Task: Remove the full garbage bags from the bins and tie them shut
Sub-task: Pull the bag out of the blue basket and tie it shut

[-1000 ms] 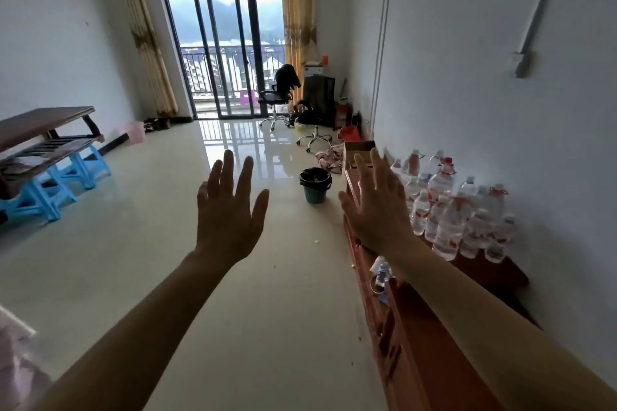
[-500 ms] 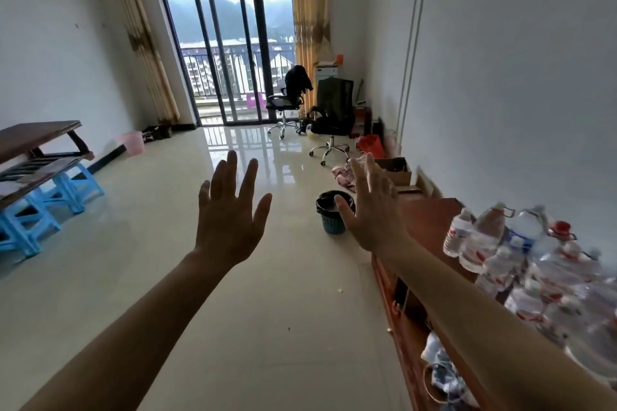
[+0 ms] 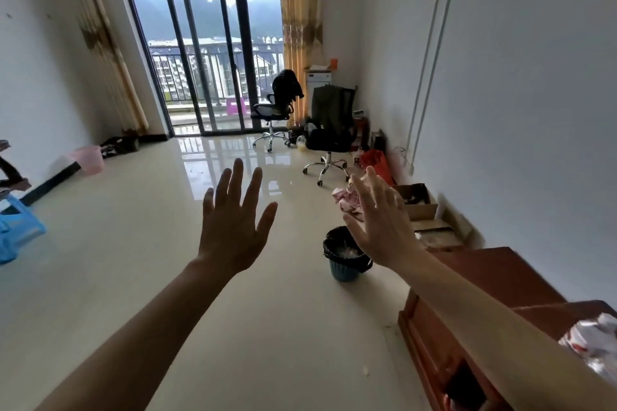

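Since the frame a sec earlier the head view had closed in on the blue bin (image 3: 345, 269) w/ its black garbage bag (image 3: 334, 240), and the water bottles had slid out of shot; left hand (image 3: 233, 230) and right hand (image 3: 384, 230) were both raised, fingers spread wide, holding nothing, well short of the bin. Risk, as I judged it: bag looked full w/ light scraps, so a one-sided yank could tip the bin or spill onto the glossy tile floor (image 3: 133, 260). Room was long and sparse: wooden cabinet (image 3: 484, 277) along the right wall, cardboard boxes (image 3: 420, 207), two office chairs (image 3: 330, 130) near the balcony doors (image 3: 207, 53).
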`<move>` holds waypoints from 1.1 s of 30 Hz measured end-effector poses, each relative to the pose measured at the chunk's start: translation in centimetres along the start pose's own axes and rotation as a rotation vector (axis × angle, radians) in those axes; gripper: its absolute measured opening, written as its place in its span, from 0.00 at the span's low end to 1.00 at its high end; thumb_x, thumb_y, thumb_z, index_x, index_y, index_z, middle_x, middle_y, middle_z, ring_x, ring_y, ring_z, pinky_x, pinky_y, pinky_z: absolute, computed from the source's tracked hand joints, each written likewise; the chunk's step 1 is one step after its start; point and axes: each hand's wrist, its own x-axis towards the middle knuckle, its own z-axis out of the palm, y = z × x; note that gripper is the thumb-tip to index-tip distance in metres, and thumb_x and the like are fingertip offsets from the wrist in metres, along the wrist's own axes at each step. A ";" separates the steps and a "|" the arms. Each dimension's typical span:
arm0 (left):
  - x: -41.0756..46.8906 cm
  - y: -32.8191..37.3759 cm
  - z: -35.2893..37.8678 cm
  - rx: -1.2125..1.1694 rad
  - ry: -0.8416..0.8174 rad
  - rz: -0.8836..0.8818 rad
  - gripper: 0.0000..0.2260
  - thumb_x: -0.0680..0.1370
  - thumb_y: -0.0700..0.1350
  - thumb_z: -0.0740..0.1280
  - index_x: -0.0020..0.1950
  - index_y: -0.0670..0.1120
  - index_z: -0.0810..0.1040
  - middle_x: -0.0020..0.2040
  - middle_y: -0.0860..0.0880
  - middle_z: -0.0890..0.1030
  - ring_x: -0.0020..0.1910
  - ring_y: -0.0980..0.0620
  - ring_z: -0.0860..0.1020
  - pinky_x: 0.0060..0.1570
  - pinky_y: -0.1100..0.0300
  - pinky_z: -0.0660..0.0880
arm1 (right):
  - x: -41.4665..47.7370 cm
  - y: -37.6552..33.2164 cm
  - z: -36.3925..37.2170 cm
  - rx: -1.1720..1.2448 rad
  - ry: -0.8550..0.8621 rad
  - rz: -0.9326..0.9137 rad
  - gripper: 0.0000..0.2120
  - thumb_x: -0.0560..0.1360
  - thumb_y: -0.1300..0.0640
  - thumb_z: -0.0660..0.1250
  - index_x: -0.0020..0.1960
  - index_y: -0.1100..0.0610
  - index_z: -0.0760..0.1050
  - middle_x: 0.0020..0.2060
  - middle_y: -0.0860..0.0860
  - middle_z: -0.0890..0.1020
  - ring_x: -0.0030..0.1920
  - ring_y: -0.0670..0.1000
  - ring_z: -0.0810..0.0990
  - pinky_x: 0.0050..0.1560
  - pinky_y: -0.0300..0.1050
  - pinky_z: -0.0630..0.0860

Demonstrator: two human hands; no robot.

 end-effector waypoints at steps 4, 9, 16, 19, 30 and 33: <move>10.3 -2.0 6.3 -0.052 -0.100 0.050 0.32 0.81 0.64 0.44 0.82 0.49 0.50 0.82 0.43 0.46 0.80 0.41 0.50 0.73 0.37 0.59 | 7.4 4.0 3.6 -0.031 0.002 0.130 0.35 0.81 0.40 0.55 0.81 0.49 0.43 0.81 0.54 0.42 0.80 0.60 0.50 0.77 0.63 0.52; 21.4 -1.6 17.7 -0.098 -0.198 0.148 0.34 0.80 0.66 0.42 0.82 0.51 0.45 0.82 0.45 0.40 0.81 0.43 0.46 0.76 0.39 0.54 | 15.5 10.8 9.9 -0.002 0.019 0.296 0.35 0.82 0.43 0.57 0.82 0.50 0.44 0.81 0.53 0.43 0.80 0.58 0.46 0.77 0.57 0.43; 37.7 -1.6 32.4 -0.105 -0.346 0.207 0.35 0.78 0.68 0.41 0.81 0.52 0.42 0.82 0.46 0.39 0.81 0.44 0.45 0.76 0.40 0.53 | 29.8 22.0 19.2 0.052 -0.059 0.447 0.35 0.82 0.42 0.56 0.81 0.50 0.43 0.81 0.55 0.44 0.80 0.59 0.48 0.77 0.59 0.48; 45.3 -2.4 36.2 -0.101 -0.359 0.221 0.36 0.77 0.69 0.40 0.81 0.52 0.42 0.82 0.46 0.39 0.81 0.43 0.45 0.76 0.39 0.53 | 36.7 25.6 20.7 0.030 -0.066 0.475 0.35 0.82 0.40 0.54 0.81 0.50 0.44 0.81 0.56 0.46 0.80 0.59 0.49 0.77 0.59 0.49; 63.8 -8.3 58.0 -0.681 -0.716 -0.143 0.34 0.83 0.61 0.53 0.80 0.52 0.37 0.82 0.48 0.38 0.80 0.49 0.38 0.76 0.47 0.46 | 50.8 33.6 35.6 0.027 -0.195 0.776 0.35 0.81 0.40 0.55 0.81 0.54 0.47 0.80 0.58 0.50 0.80 0.59 0.52 0.77 0.58 0.55; 66.8 -9.9 65.9 -0.680 -0.866 -0.140 0.35 0.82 0.62 0.52 0.81 0.51 0.37 0.82 0.49 0.41 0.80 0.49 0.39 0.76 0.47 0.46 | 51.4 34.5 41.1 0.043 -0.212 0.993 0.35 0.81 0.40 0.54 0.81 0.52 0.44 0.80 0.59 0.52 0.79 0.59 0.53 0.77 0.59 0.56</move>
